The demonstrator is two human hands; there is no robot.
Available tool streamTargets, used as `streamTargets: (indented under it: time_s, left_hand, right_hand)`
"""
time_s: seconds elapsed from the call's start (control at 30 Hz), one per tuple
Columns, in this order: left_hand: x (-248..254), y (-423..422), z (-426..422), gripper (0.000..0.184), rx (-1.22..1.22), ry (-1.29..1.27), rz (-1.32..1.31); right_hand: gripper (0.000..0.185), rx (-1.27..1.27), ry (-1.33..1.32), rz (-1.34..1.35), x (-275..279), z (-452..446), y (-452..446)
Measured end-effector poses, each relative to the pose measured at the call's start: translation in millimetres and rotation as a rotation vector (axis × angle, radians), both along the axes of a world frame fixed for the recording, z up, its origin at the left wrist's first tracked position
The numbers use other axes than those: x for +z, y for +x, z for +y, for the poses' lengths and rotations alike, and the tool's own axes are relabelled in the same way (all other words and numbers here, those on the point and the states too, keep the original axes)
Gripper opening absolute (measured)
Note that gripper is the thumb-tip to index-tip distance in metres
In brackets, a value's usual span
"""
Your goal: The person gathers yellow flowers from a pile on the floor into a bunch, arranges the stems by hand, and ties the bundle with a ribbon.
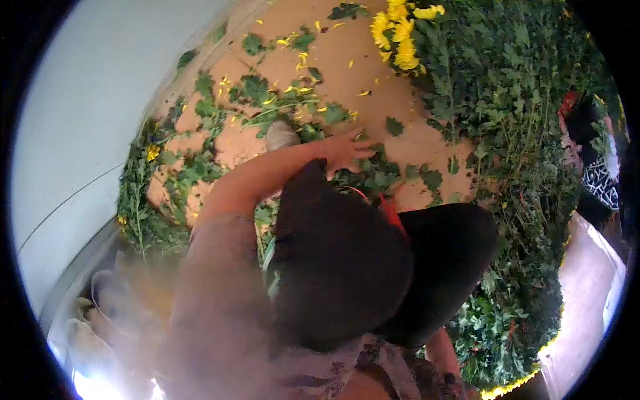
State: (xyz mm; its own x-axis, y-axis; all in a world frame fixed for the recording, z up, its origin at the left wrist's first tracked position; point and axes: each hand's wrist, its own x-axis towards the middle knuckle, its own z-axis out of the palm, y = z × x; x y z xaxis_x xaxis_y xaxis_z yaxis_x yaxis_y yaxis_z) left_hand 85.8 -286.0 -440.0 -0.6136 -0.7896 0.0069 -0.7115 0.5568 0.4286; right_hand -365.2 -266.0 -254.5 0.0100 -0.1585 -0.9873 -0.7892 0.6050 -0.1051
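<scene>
My left hand (pixel 347 151) reaches past my left knee to the floor, its fingers spread. Green chrysanthemum leaves (pixel 377 172) lie just under and beside its fingers, and I see nothing held in it. Of my right arm (pixel 441 352) only a short stretch shows beside my right leg; the hand itself is hidden. A red strip (pixel 392 215) shows between my dark-clothed knees. To the right lies a large heap of leafy flower stems (pixel 513 100). Yellow chrysanthemum blooms (pixel 402 35) stick out at its upper left end.
Loose leaves and yellow petals (pixel 303 63) litter the brown floor (pixel 347 67). More cut greenery (pixel 143 200) lies along the pale wall (pixel 87 100) on the left. My shoe tip (pixel 282 135) shows beyond my forearm. Part of another person (pixel 600 173) appears at the right edge.
</scene>
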Motion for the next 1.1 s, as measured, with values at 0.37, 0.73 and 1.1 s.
streamTargets:
  time_s: [0.37,0.73,1.1]
  left_hand:
    - [-114.3,230.3,351.6,0.069,0.882,0.708,-0.884]
    - [-4.5,137.5,206.2,0.047,1.100,0.813,0.191]
    - [50.7,1.3,-97.1,0.053,0.935,1.050,1.813]
  right_hand:
    - [0.046,-0.099,-0.031,-0.237,-25.9,-20.5,3.1]
    - [0.055,0.581,-1.089,-0.187,-93.6,-245.3,157.9]
    - [0.041,0.442,-0.650,-0.564,-90.3,-193.4,260.2]
